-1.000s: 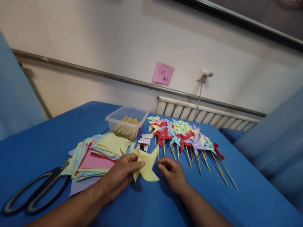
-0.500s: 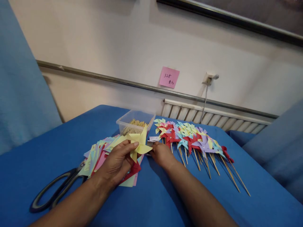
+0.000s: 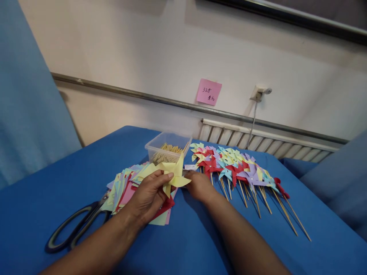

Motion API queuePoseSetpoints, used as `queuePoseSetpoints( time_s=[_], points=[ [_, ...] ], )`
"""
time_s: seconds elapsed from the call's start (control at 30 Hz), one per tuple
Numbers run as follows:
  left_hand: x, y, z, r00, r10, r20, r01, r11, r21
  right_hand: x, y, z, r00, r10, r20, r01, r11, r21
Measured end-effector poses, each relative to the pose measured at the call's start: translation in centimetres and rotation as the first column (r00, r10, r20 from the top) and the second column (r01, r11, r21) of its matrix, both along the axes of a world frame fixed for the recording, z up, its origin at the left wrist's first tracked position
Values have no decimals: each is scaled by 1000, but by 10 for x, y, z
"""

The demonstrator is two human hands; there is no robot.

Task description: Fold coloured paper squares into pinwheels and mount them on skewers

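Observation:
My left hand (image 3: 147, 196) pinches a folded yellow paper pinwheel (image 3: 174, 175) and holds it above a fanned stack of coloured paper squares (image 3: 126, 187). My right hand (image 3: 199, 186) rests palm down on the blue table, its fingers reaching under the pinwheel toward small white strips (image 3: 190, 167); whether it grips one is hidden. Just behind stands a clear plastic box of wooden sticks (image 3: 168, 149).
A row of finished pinwheels on sticks (image 3: 237, 170) lies to the right. Black-handled scissors (image 3: 76, 225) lie at the left on the blue tablecloth (image 3: 71, 172). A radiator (image 3: 258, 143), a rail and a pink note (image 3: 208, 92) are on the wall behind.
My left hand lifted the yellow pinwheel up and back over the paper stack. My right hand moved forward from the table's front to the white strips beside the box.

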State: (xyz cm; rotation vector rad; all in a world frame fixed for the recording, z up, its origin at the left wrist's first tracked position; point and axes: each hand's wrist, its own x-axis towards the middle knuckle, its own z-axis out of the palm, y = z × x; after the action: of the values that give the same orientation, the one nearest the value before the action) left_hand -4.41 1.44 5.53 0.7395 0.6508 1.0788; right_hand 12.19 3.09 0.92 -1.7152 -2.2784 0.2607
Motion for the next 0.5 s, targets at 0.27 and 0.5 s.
queuePoseSetpoints(
  time_s=[0.27, 0.5],
  points=[
    [2, 0, -4, 996, 15, -84, -15, 1000, 2, 8, 11, -13, 939, -150, -309, 192, 975, 110],
    [11, -12, -13, 976, -28, -214, 25, 1000, -18, 25, -33, -27, 875, -214, -434, 244, 970, 14]
  ],
)
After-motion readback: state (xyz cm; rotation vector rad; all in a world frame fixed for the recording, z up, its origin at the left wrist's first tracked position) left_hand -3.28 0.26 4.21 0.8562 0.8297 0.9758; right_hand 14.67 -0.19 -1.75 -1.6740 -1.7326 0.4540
